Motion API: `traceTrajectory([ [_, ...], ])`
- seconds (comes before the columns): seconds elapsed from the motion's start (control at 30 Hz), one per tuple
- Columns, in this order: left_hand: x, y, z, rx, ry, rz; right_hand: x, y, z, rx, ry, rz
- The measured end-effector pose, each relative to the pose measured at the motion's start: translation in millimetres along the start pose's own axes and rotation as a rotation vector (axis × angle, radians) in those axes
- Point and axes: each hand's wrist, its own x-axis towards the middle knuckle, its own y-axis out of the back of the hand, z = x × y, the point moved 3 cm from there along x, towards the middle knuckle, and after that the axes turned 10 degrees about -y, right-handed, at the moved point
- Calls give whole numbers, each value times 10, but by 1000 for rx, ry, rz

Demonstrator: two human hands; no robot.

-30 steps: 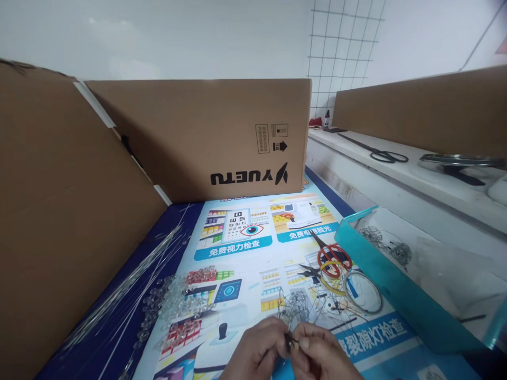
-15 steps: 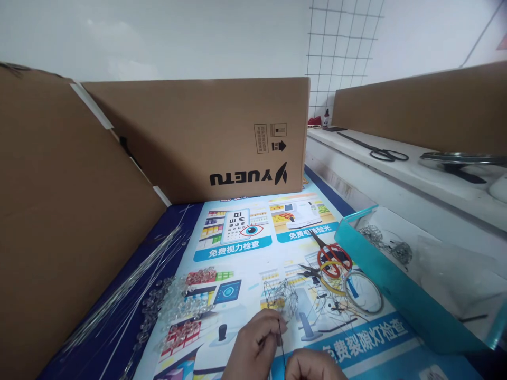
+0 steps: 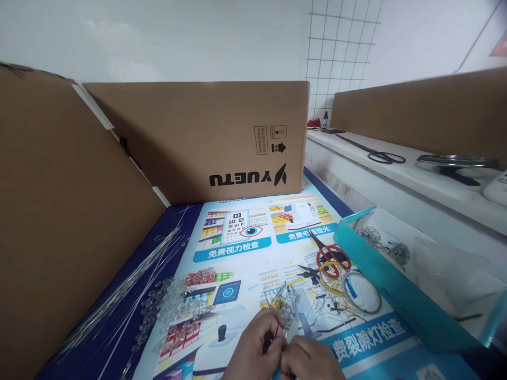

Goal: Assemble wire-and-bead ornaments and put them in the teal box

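My left hand (image 3: pixel 253 345) is closed, thumb and index finger pinched on a thin dark wire (image 3: pixel 277 331), of which only a short bit shows. Against its fingertips, my right hand (image 3: pixel 311 360) is also closed, its fingers curled where the wire runs; its lower part is cut off by the frame. Just beyond the fingers lies a tangle of bent silvery wire (image 3: pixel 288 300) on the printed poster sheet (image 3: pixel 253 264). To the right of it are yellow-handled pliers (image 3: pixel 330 284), red-handled scissors (image 3: pixel 333 262) and a coil of wire (image 3: pixel 378 302) among loose wire ends.
Clear beads (image 3: pixel 180 301) lie in a heap at left, beside long straight wires (image 3: pixel 130 285). A teal box (image 3: pixel 396 287) with wire pieces and a plastic bag stands at right. Cardboard panels (image 3: pixel 190 142) wall the back and left. Black scissors (image 3: pixel 380 155) rest on the white ledge.
My right hand has moved up and left to meet my left hand, closing the gap where the dark wire was stretched between them. The view has shifted slightly.
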Motion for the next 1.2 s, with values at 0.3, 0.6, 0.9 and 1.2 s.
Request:
traceTrajectory([
  [0.3, -4, 67, 68, 178, -101, 65, 96, 124, -44, 20, 36, 265],
  [0.6, -11, 9, 69, 175, -140, 53, 146, 218, -122, -46, 138, 383],
  [0.9, -28, -36, -13, 170, -88, 123, 147, 119, -71, -126, 133, 372],
  [1.2, -73, -20, 18, 404, -136, 92, 123, 49, -42, -193, 109, 416],
])
